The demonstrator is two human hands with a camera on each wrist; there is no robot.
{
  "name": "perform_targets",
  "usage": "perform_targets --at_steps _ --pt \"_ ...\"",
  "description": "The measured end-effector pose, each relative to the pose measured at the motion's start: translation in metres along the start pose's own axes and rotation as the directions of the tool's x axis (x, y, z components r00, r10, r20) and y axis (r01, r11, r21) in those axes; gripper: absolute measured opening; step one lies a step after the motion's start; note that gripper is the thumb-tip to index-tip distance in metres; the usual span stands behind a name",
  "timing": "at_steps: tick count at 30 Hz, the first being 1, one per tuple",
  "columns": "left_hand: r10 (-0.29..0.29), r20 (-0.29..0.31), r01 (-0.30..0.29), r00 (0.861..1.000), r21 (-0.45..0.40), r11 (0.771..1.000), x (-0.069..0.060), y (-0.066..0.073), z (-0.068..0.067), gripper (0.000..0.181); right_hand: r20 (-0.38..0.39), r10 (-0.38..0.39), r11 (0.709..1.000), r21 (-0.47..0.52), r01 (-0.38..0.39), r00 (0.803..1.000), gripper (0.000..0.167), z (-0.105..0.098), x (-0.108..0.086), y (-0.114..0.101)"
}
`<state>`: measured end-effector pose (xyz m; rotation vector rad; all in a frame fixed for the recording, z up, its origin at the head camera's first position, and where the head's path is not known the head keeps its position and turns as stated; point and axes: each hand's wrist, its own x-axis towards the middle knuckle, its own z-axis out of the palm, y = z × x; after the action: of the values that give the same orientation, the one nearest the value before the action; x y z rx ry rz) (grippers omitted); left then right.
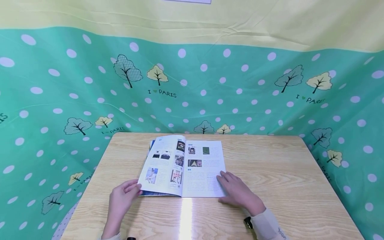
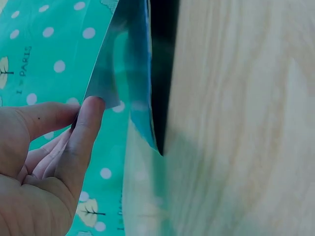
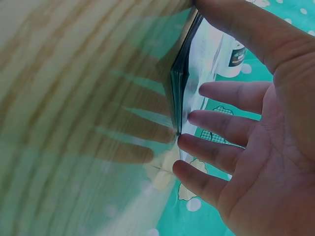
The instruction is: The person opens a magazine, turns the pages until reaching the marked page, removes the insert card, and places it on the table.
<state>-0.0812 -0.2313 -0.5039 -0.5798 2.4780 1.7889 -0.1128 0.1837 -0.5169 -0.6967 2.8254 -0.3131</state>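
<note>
Evidently, the glossy paper magazine with white printed pages and small colour pictures (image 1: 183, 166) is already opened out flat-backed between the two hands, its lower edge facing the person. The white left-hand page (image 1: 162, 180), beside the left hand, is raised off the blue glossy cover (image 1: 162, 193) below it. Beside the right hand, the white right-hand page (image 1: 205, 181) tops a stack of leaves not yet turned, so I judge the leafing-through to be partway, with a good share left.

The bare left hand (image 1: 123, 196) pinches the raised page's outer edge near its lower corner, thumb against fingers. The bare right hand (image 1: 237, 190) is spread, fingers apart and nearly straight, tips touching the stack's outer edge, thumb by its bottom corner; it grips nothing.

Under both hands lies the pale wood-grain surface (image 1: 276, 160); beyond them hangs green, white-dotted cloth (image 1: 204, 80).
</note>
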Motion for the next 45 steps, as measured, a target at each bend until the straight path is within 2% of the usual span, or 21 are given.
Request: perform_targets --at_steps 4,12,19,24,27,30,34,38,42,45 --pt "-0.007 0.007 0.007 1.000 0.018 1.000 0.001 -0.006 -0.001 0.035 0.016 0.013 1.000 -0.004 -0.013 1.000 0.083 0.001 -0.002 0.000" --pt "-0.024 -0.027 0.026 0.999 0.067 0.997 0.004 -0.015 -0.004 0.033 -0.004 -0.007 1.000 -0.012 0.007 1.000 0.074 0.001 -0.003 0.003" --pt "-0.052 -0.026 0.054 0.998 0.084 0.995 0.006 -0.020 -0.004 0.033 0.000 -0.005 0.999 0.046 0.005 1.000 0.060 -0.003 -0.006 0.005" --pt "-0.045 -0.030 0.048 0.999 0.110 0.993 0.005 -0.019 -0.003 0.033 -0.016 0.003 0.998 0.069 -0.002 1.000 0.052 -0.005 -0.008 0.006" --pt "-0.034 -0.034 0.039 0.999 0.162 0.986 0.004 -0.018 -0.004 0.035 -0.023 0.008 0.997 0.077 -0.006 1.000 0.049 -0.005 -0.008 0.007" --pt "-0.002 -0.050 0.014 0.999 0.251 0.968 0.004 -0.017 -0.006 0.037 -0.054 0.018 0.994 0.110 -0.012 0.998 0.048 -0.005 -0.009 0.009" --pt "0.048 -0.082 -0.018 0.995 0.328 0.944 0.006 -0.012 -0.008 0.038 -0.144 0.043 0.990 0.137 -0.023 0.989 0.051 -0.004 -0.009 0.011" --pt "0.071 -0.081 -0.041 0.994 0.318 0.947 0.008 -0.003 -0.006 0.038 -0.209 0.099 0.988 0.135 -0.071 0.973 0.052 -0.003 -0.006 0.013" --pt "0.075 -0.051 -0.060 0.996 0.254 0.965 0.008 0.005 0.002 0.040 -0.207 0.157 0.983 0.131 -0.131 0.966 0.055 -0.002 -0.004 0.014" --pt "0.085 -0.027 -0.078 0.996 0.201 0.977 0.007 0.011 0.010 0.040 -0.207 0.161 0.982 0.128 -0.137 0.965 0.054 -0.002 -0.004 0.013"
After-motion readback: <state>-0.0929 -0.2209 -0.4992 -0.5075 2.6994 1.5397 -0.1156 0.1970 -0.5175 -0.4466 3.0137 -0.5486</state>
